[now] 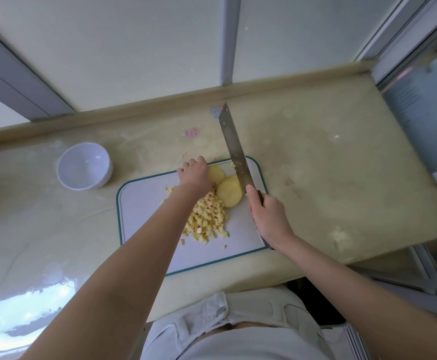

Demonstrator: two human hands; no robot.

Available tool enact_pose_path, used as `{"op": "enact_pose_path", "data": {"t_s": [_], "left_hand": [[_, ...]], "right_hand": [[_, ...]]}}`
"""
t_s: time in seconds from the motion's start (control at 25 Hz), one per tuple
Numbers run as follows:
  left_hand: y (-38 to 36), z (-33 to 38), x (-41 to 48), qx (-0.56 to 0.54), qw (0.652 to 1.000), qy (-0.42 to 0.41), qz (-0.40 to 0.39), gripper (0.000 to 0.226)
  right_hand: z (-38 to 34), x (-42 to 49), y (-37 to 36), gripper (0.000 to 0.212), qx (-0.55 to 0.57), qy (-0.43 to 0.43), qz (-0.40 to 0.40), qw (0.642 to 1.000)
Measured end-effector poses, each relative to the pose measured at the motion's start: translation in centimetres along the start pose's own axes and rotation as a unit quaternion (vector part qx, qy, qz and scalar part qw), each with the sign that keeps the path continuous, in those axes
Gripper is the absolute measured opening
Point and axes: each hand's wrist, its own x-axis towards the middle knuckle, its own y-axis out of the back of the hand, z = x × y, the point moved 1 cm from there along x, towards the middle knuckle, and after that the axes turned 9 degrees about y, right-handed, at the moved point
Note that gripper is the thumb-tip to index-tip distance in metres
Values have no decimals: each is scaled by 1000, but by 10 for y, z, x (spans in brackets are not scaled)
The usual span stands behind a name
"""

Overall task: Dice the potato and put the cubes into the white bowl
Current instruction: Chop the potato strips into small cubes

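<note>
A white cutting board with a teal rim [160,242] lies on the counter. On it sits a pile of small yellow potato cubes [207,219]. Two round potato slices lie at the board's far side: one [230,191] beside the blade and one [217,174] partly under my left hand [195,175], whose fingers rest on it. My right hand [266,211] grips the handle of a long cleaver [234,149], its blade pointing away and lifted over the right slice. The white bowl [83,166] stands to the left of the board with nothing visible inside.
The beige counter [329,178] ends at a raised back ledge and a white panelled wall. A glass door frame borders the counter on the right. A bright wet reflection shows at the front left. A few stray cubes lie near the board's front.
</note>
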Motion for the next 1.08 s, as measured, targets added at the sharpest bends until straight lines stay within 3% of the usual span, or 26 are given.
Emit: {"op": "enact_pose_path", "data": {"t_s": [0.16,0.32,0.44,0.56,0.72,0.92,1.08], "left_hand": [[11,4,-2,84,996,-21,-4,38],[24,8,-18,-87,986,-44,138,25],[17,14,-34,-160,982,-71,64,25],[-5,17,-42,-92,992,-84,-25,32],[-24,21,-49,-57,995,-72,27,41],[-30,27,-61,-38,992,-80,93,35],[-33,25,-63,-70,991,-87,80,32]], "right_hand": [[3,-1,1,51,-6,-1,-2,1000],[3,-2,3,53,0,2,8,1000],[2,-1,5,52,19,-2,20,1000],[2,-1,7,51,27,-9,30,999],[2,-4,7,51,21,-7,31,999],[4,-6,6,52,11,-10,33,999],[3,-8,6,53,10,-15,34,999]]}}
